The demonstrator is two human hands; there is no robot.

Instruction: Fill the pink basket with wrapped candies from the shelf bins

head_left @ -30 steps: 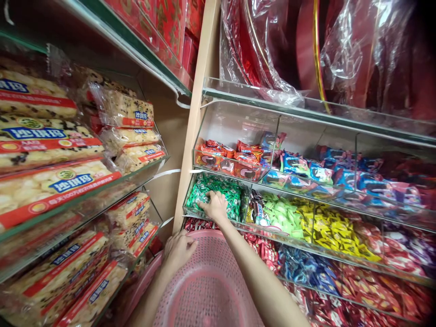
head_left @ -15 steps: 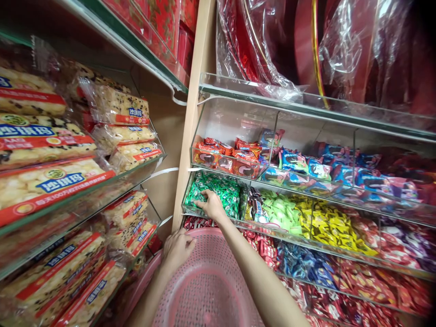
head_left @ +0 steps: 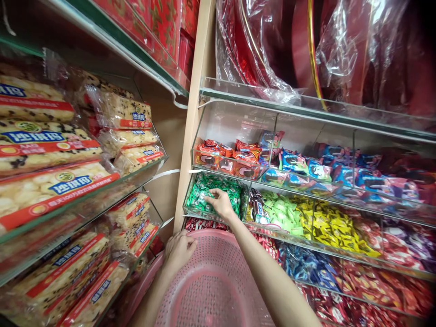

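My left hand is closed on the rim of a pink perforated plastic basket, at its far left side. No items show on the visible part of the basket's bottom. Over a clear bin of green-wrapped candies hovers my right hand, with thumb and forefinger apart and no candy visible between them. The other fingers of that hand are partly hidden. My right forearm crosses above the basket's right side.
Clear shelf bins on the right hold light green candies, yellow candies and blue snack packs. Packaged puffed-grain bars fill the left shelves. A wooden upright stands between. A glass shelf edge juts out above.
My right hand has shifted slightly right over the green candies, and its fingers have drawn in somewhat. My left hand stays on the basket rim. The view has moved slightly.
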